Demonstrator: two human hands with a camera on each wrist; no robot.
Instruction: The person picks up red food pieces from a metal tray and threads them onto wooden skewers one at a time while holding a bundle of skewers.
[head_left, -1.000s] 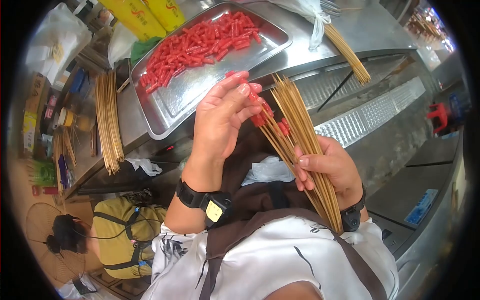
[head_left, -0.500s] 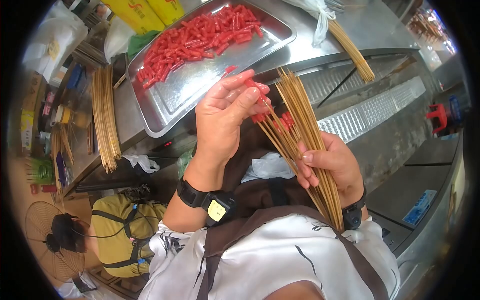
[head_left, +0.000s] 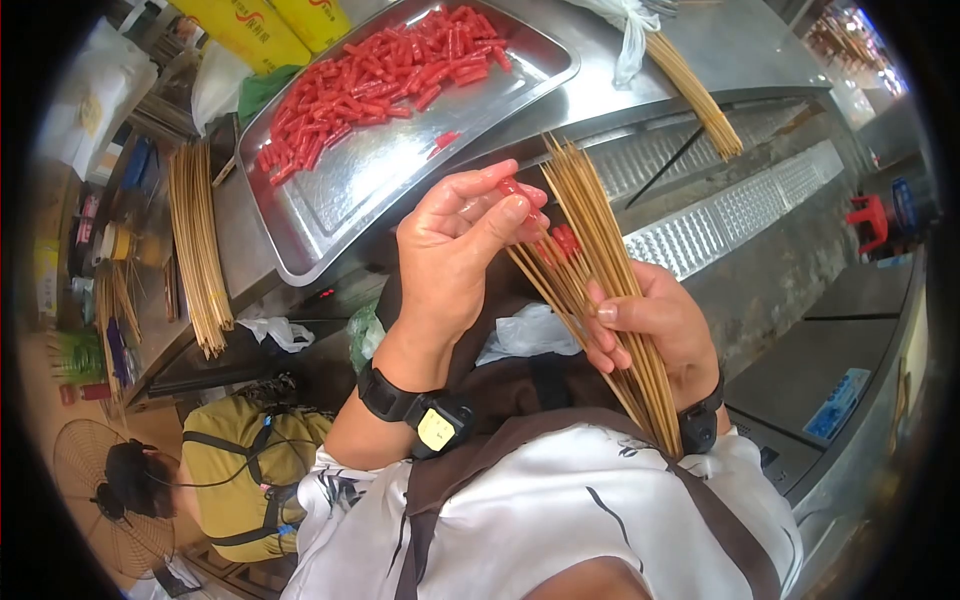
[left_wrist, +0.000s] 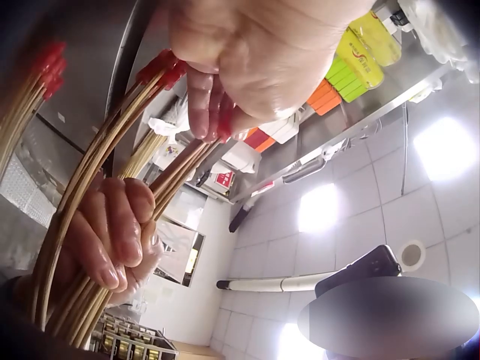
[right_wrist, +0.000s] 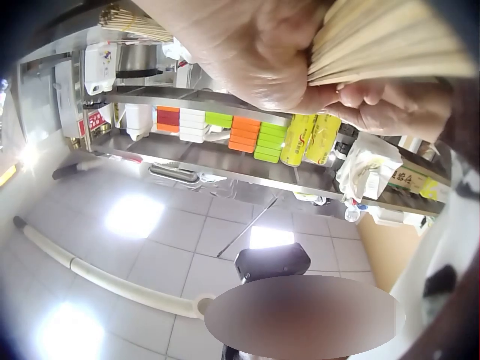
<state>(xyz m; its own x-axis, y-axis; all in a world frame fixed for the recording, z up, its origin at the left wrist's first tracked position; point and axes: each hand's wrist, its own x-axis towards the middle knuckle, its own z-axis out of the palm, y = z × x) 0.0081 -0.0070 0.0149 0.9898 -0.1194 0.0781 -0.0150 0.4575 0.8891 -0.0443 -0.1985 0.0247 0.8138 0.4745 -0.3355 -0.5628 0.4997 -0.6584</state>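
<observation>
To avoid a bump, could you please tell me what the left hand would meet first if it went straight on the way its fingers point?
The left hand would probably first meet the bare skewers gripped in the right hand, though depth is hard to judge.

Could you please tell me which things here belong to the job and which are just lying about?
Belonging, apparently: held sticks, red pieces, metal tray, probably the spare stick bundles.
Just lying about, seemingly: yellow boxes, wire fan, white bag.

Left hand (head_left: 455,240) pinches; right hand (head_left: 662,322) grips, lower.
</observation>
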